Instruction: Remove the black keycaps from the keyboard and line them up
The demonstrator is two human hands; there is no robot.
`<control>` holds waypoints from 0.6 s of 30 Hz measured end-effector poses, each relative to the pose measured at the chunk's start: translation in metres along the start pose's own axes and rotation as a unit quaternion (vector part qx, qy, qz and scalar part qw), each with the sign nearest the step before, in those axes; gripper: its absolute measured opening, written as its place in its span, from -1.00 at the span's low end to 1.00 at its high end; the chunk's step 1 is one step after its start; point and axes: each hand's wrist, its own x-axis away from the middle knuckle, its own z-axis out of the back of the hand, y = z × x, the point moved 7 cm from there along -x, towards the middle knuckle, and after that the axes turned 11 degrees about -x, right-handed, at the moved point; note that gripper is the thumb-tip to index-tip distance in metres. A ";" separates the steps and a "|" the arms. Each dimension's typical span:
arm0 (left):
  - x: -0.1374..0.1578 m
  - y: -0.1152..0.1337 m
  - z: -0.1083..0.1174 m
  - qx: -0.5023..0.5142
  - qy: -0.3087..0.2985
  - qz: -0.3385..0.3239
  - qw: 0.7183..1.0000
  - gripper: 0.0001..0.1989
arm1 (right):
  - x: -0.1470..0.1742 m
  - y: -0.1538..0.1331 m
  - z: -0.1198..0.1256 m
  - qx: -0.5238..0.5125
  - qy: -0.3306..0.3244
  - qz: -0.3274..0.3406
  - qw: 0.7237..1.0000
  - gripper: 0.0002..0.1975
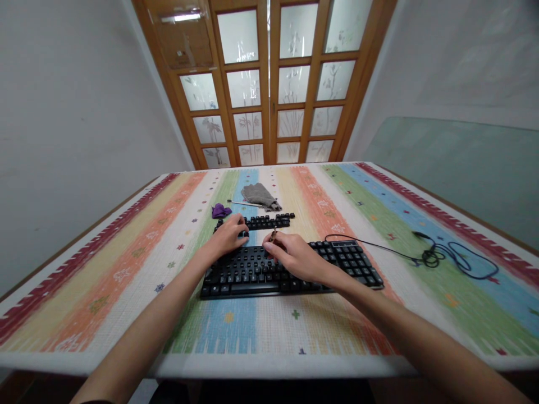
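Observation:
A black keyboard (261,287) lies across the table in front of me, its upper left part stripped of keycaps. Behind it, several loose black keycaps (269,222) stand in rows on the cloth. My left hand (227,234) is over the keyboard's back left edge, thumb and fingers bent around what looks like a small black keycap (245,234). Above the keyboard's middle, my right hand (295,255) pinches a small, thin, dark tool with a metallic shine (273,234); its exact kind is unclear. My fingers hide part of the keys below.
A grey cloth (259,194), a thin stick-like tool (244,202) and a crumpled purple cloth (221,211) lie behind the keycaps. The keyboard's black cable (433,257) is coiled at the right. A striped tablecloth (138,252) covers the table.

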 end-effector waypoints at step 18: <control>-0.004 -0.006 -0.006 0.003 0.003 0.008 1.000 -0.90 | 0.001 0.000 -0.005 0.005 -0.012 0.005 1.000 -0.77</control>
